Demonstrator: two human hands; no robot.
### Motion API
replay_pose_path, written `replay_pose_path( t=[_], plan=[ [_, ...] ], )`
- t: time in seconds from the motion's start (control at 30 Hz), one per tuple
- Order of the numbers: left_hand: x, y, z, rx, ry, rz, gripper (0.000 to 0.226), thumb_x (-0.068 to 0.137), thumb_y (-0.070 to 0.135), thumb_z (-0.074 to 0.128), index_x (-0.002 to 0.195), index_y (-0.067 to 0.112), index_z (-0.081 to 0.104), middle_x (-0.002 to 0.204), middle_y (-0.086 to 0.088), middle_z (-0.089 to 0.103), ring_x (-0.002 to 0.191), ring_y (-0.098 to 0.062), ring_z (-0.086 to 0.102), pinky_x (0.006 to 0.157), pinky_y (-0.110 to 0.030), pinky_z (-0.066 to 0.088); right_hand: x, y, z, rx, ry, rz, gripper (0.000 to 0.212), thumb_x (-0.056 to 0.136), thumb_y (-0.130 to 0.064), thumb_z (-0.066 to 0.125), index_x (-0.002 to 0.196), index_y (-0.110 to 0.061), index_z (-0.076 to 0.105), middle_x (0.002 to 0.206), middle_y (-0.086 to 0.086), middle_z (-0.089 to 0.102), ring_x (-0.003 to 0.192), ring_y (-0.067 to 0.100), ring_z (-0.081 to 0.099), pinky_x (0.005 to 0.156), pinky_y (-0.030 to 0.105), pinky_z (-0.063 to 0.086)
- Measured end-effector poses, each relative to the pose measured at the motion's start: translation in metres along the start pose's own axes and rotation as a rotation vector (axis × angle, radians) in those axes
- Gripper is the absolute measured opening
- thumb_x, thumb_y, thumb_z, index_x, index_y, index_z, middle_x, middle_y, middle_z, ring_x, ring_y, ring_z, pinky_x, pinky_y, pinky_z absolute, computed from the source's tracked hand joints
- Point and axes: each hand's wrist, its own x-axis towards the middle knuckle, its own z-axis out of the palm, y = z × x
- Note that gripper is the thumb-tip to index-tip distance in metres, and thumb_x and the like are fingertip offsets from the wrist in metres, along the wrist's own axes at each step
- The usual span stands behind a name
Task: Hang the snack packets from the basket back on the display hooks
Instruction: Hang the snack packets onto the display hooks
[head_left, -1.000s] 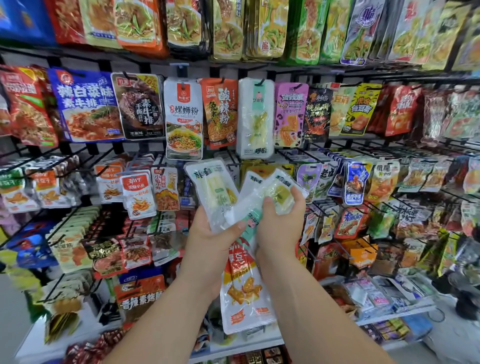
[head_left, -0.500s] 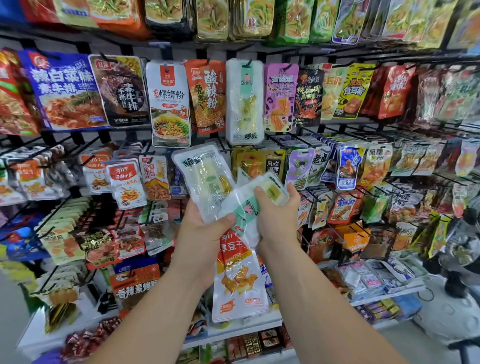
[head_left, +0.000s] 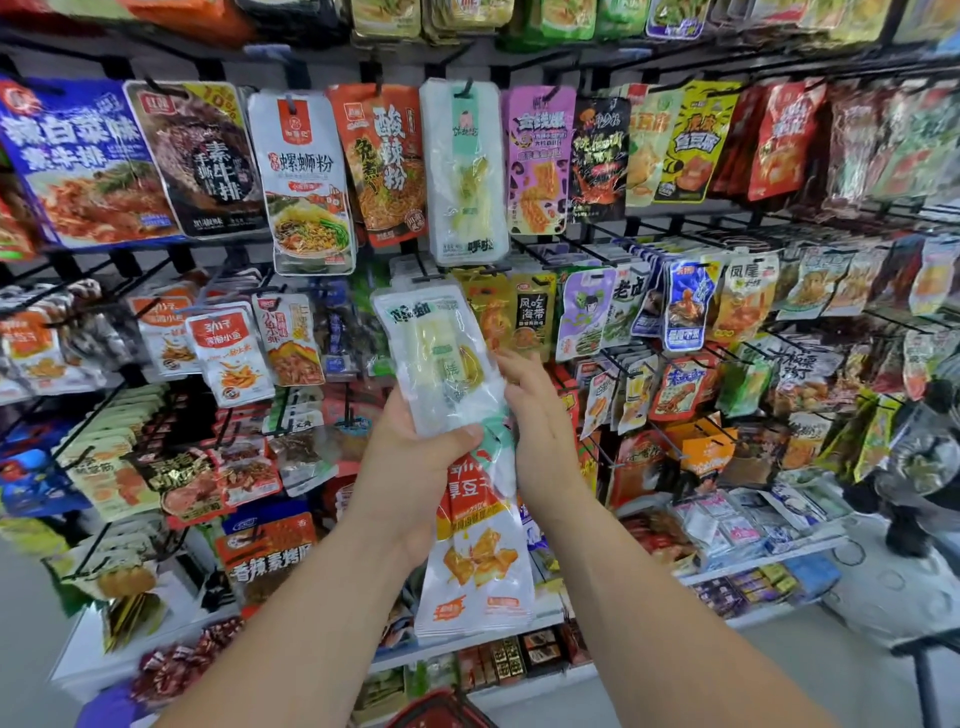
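My left hand (head_left: 410, 462) grips a bunch of snack packets in front of the rack. A clear bamboo-shoot packet (head_left: 441, 364) stands upright on top, and an orange-and-white tofu packet (head_left: 475, 561) hangs down below my fist. My right hand (head_left: 535, 421) touches the right side of the clear packets, fingers curled against the plastic. Matching clear packets (head_left: 464, 171) hang on a hook straight above. The red basket (head_left: 439, 712) shows only its rim at the bottom edge.
Rows of wire hooks (head_left: 644, 358) packed with hanging packets fill the wall. A white bottom shelf (head_left: 753, 566) holds boxed goods. A dark fan-like object (head_left: 924, 452) stands on the floor at the right.
The second clear packet my right hand held out has been folded in behind the upright one. The view has moved closer to the rack and tilted slightly down.
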Motion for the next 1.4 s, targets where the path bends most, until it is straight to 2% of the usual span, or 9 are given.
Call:
replay_pose_path(
  t=[0.07,0.17,0.27,0.47,0.57,0.8,1.0,1.17,1.4],
  plan=[
    [0.000,-0.003,0.002,-0.021,-0.014,-0.031,0.052,0.092,-0.017,0.060,0.125,0.022,0.065,0.110,-0.011,0.079,0.099,-0.035,0.077,0.083,-0.049,0.063,-0.002,0.010,-0.005,0.022,-0.008,-0.046,0.050,0.090,-0.047,0.041,0.127,-0.024,0.064,0.133,0.001,0.061,0.133,0.020,0.052,0.111,0.051,0.040],
    [0.000,-0.008,0.006,-0.037,-0.027,-0.059,0.049,0.093,-0.017,0.059,0.122,0.022,0.066,0.107,-0.012,0.079,0.092,-0.032,0.078,0.075,-0.045,0.065,-0.004,0.020,-0.007,0.039,-0.017,-0.030,0.041,0.091,-0.047,0.049,0.124,-0.027,0.062,0.123,0.004,0.062,0.118,0.026,0.060,0.100,0.060,0.047],
    [0.001,-0.011,0.009,-0.051,-0.028,-0.073,0.047,0.093,-0.016,0.059,0.120,0.022,0.067,0.106,-0.012,0.080,0.090,-0.031,0.078,0.071,-0.044,0.065,-0.003,0.026,-0.009,0.038,0.042,-0.018,0.029,0.089,-0.048,0.052,0.114,-0.035,0.058,0.118,0.004,0.060,0.113,0.030,0.059,0.095,0.061,0.048],
    [0.002,-0.014,0.014,-0.028,-0.006,-0.044,0.050,0.092,-0.015,0.062,0.127,0.020,0.064,0.112,-0.013,0.078,0.099,-0.037,0.076,0.082,-0.051,0.063,-0.003,0.025,-0.010,0.029,0.178,0.015,0.030,0.084,-0.052,0.043,0.088,-0.023,0.052,0.092,0.001,0.053,0.088,0.022,0.053,0.081,0.050,0.046],
    [0.003,-0.013,0.016,-0.034,-0.007,-0.030,0.050,0.092,-0.017,0.061,0.127,0.018,0.064,0.111,-0.013,0.078,0.099,-0.036,0.077,0.075,-0.045,0.064,-0.004,0.023,-0.009,-0.087,0.268,-0.059,0.030,0.091,-0.047,0.032,0.078,-0.023,0.044,0.083,-0.005,0.043,0.083,0.021,0.044,0.077,0.040,0.037],
    [0.009,-0.013,0.007,0.009,0.052,0.011,0.051,0.090,-0.020,0.060,0.122,0.020,0.065,0.110,-0.012,0.079,0.102,-0.039,0.075,0.084,-0.055,0.062,0.001,0.024,-0.020,-0.323,0.376,-0.135,0.030,0.091,-0.031,0.035,0.080,-0.007,0.050,0.099,0.005,0.045,0.093,0.028,0.045,0.087,0.043,0.039],
    [0.014,-0.017,-0.002,0.000,0.106,-0.012,0.054,0.091,-0.020,0.059,0.124,0.023,0.064,0.109,-0.012,0.079,0.098,-0.040,0.076,0.081,-0.064,0.061,0.002,0.022,-0.035,-0.255,0.186,0.020,0.023,0.104,-0.018,0.040,0.081,-0.022,0.039,0.082,-0.001,0.042,0.070,0.010,0.037,0.064,0.032,0.027],
    [0.019,-0.017,-0.008,-0.047,0.119,-0.022,0.053,0.091,-0.021,0.058,0.119,0.024,0.064,0.104,-0.009,0.080,0.086,-0.030,0.079,0.066,-0.048,0.065,-0.002,0.022,-0.046,-0.264,0.021,0.053,0.020,0.110,-0.027,0.043,0.091,-0.022,0.045,0.074,-0.004,0.045,0.058,0.002,0.039,0.055,0.023,0.030],
    [0.023,-0.012,-0.021,-0.036,0.123,-0.027,0.054,0.092,-0.019,0.058,0.124,0.024,0.064,0.111,-0.012,0.078,0.096,-0.038,0.077,0.080,-0.060,0.061,0.008,0.021,-0.050,-0.142,0.103,0.179,0.015,0.108,-0.028,0.047,0.096,-0.022,0.053,0.082,0.007,0.057,0.065,0.015,0.047,0.060,0.033,0.039]
  ],
)
